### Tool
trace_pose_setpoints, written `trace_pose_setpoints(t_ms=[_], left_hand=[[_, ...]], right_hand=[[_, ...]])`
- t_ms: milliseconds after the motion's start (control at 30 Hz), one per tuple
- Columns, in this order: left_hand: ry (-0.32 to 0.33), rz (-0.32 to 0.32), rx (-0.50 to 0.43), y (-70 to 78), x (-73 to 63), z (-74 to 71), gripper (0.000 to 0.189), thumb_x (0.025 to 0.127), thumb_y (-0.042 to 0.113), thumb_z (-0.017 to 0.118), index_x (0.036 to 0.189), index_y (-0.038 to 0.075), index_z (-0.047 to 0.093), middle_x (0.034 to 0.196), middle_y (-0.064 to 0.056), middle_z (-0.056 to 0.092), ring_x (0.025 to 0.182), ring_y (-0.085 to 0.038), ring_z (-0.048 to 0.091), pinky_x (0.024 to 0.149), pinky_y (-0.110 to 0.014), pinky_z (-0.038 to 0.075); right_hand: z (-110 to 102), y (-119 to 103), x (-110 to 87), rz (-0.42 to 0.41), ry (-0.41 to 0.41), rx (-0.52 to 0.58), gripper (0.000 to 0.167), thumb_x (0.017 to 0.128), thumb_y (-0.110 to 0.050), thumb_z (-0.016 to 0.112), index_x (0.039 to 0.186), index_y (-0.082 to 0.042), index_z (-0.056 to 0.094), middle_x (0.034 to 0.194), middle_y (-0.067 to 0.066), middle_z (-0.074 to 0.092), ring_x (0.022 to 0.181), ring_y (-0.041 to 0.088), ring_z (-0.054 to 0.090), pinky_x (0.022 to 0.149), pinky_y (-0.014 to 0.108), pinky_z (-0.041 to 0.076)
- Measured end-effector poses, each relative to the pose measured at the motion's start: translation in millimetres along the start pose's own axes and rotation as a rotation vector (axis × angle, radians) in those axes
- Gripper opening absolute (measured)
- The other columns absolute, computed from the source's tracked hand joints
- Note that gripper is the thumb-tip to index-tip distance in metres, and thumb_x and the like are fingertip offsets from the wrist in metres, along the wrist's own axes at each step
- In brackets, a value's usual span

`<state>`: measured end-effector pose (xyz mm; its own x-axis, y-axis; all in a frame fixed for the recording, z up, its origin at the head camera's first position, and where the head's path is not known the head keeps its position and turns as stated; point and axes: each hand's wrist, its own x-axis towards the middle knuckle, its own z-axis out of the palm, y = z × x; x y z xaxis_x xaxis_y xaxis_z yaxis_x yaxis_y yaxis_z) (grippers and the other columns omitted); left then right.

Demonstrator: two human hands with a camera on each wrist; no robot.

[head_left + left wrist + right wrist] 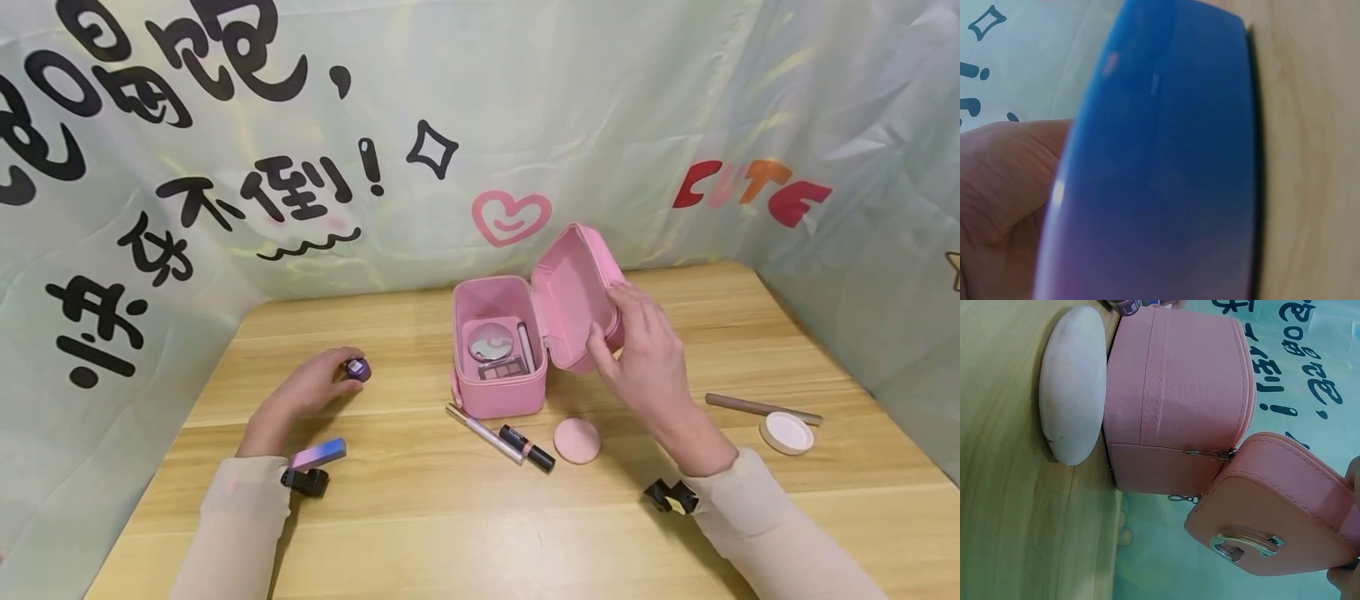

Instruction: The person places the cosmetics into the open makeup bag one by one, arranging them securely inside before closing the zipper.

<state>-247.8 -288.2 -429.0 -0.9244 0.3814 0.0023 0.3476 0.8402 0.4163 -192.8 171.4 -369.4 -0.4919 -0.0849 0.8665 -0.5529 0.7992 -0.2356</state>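
Observation:
My left hand point(318, 385) pinches a small dark purple container point(358, 369) at the left of the table. With fingers and thumb, my right hand point(647, 358) grips the raised lid point(573, 296) of a pink cosmetic case point(501, 400). A metal handle point(1247, 542) shows on the lid's outside in the right wrist view. Inside the case lie a round shiny compact point(491, 342), a small eyeshadow palette point(502, 368) and a slim pale tube point(527, 347). A blue-to-pink tube point(318, 454) lies by the left wrist and fills much of the left wrist view.
In front of the case are a slim silver pen point(486, 433), a black-and-pink tube point(527, 449) and a pink puff point(577, 440). A brown stick point(763, 408) and a white round lid point(787, 432) lie at the right. Printed cloth point(420, 217) hangs behind the table.

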Motion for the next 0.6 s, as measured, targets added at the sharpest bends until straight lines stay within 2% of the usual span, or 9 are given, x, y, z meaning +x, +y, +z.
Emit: trace_pose_setpoints(t_ms=[333,600], left_hand=[[0.001,0.006,-0.02,3.0,-1.4,1.6,0.038,0.092,0.011,0.069,0.126,0.002,0.055,0.117,-0.019,0.063,0.108,-0.036,0.06,0.095,-0.054,0.047],[0.006,0.003,-0.014,3.1,-1.3,1.8,0.038,0.092,0.012,0.069,0.127,0.002,0.055,0.117,-0.02,0.063,0.108,-0.037,0.06,0.095,-0.054,0.047]], right_hand=[[-0.1,0.8,-0.3,0.012,-0.011,-0.002,0.049,0.089,-0.03,0.05,0.122,0.007,0.058,0.125,0.021,0.06,0.117,0.036,0.057,0.091,0.059,0.049],[-0.5,1.0,-0.7,0.008,-0.004,-0.001,0.049,0.089,-0.029,0.05,0.121,0.007,0.058,0.125,0.021,0.06,0.117,0.036,0.057,0.091,0.059,0.049]])
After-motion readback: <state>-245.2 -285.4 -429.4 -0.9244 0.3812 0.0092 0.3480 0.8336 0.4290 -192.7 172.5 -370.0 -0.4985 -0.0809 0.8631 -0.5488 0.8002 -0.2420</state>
